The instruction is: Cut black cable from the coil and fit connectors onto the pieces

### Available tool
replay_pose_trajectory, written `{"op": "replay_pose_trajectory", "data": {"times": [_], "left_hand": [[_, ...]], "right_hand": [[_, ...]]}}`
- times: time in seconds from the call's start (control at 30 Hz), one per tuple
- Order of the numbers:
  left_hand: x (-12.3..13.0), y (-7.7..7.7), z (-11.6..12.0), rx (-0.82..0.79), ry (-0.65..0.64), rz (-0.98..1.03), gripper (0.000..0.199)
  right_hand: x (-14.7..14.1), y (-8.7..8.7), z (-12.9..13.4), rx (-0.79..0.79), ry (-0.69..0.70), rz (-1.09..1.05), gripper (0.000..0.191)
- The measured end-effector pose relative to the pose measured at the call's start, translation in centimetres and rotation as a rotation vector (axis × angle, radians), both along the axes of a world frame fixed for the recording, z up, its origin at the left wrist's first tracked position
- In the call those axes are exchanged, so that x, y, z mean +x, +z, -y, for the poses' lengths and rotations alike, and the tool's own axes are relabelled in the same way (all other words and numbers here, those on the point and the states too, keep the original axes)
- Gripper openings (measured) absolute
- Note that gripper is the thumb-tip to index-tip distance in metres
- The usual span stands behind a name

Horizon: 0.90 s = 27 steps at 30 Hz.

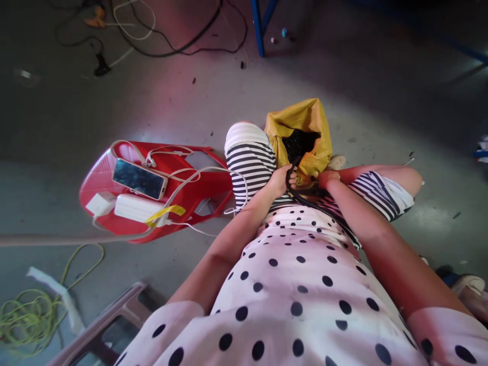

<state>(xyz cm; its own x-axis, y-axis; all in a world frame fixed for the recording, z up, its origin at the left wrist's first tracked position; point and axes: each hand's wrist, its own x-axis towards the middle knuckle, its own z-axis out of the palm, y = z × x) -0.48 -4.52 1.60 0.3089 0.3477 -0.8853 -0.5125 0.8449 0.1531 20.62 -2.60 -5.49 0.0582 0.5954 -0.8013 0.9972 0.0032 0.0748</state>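
Between my knees stands a yellow bag, its mouth open toward me, with black, shiny contents inside that I cannot make out clearly. My left hand is closed around a black cable at the near rim. The cable loops out by the bag's mouth and runs across my lap to the right. On the near right side of the bag, my right hand is closed with its fingers against the yellow edge, gripping it. Its fingertips are partly hidden.
To the left, a red stool carries a phone, a white power strip and white cords. Yellow-green rope lies coiled at lower left beside a grey plastic stool. Cables and a blue metal leg are ahead.
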Motion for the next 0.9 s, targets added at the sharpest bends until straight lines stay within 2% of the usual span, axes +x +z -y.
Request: {"op": "replay_pose_trajectory", "data": {"times": [0.1,0.27,0.33,0.4,0.47,0.53,0.6,0.73,0.8,0.9], "left_hand": [[0.1,-0.1,0.0,0.003,0.004,0.000,0.022],[0.0,0.5,-0.4,0.029,0.011,-0.005,0.026],[-0.3,0.9,-0.4,0.063,0.007,0.010,0.025],[-0.5,1.3,-0.3,0.116,-0.002,0.032,0.018],[-0.5,1.7,0.0,0.175,-0.027,0.063,0.011],[-0.3,2.0,0.3,0.223,-0.068,0.085,0.015],[0.1,2.3,0.4,0.256,-0.090,0.067,0.022],[0.4,2.4,-0.1,0.321,-0.028,-0.117,0.035],[0.2,2.1,-0.4,0.359,-0.019,-0.203,0.038],[-0.1,1.4,-0.6,0.416,-0.076,-0.269,0.031]], "right_hand": [[0.7,1.8,-0.9,-0.029,0.003,0.051,0.060],[1.1,4.7,-3.2,0.194,-0.154,-0.042,0.079],[1.0,5.5,-3.3,0.240,-0.232,-0.119,0.083],[1.1,6.1,-2.4,0.256,-0.370,-0.276,0.082],[1.3,6.6,-0.4,0.236,-0.579,-0.524,0.078],[1.5,7.1,2.1,0.168,-0.795,-0.773,0.076],[1.5,7.7,4.4,0.102,-0.903,-0.957,0.073],[0.9,8.3,7.0,0.081,-0.966,-1.123,0.075],[0.3,7.8,7.1,0.097,-0.953,-1.144,0.079],[-0.7,6.3,6.5,0.125,-0.916,-1.129,0.081]]}}
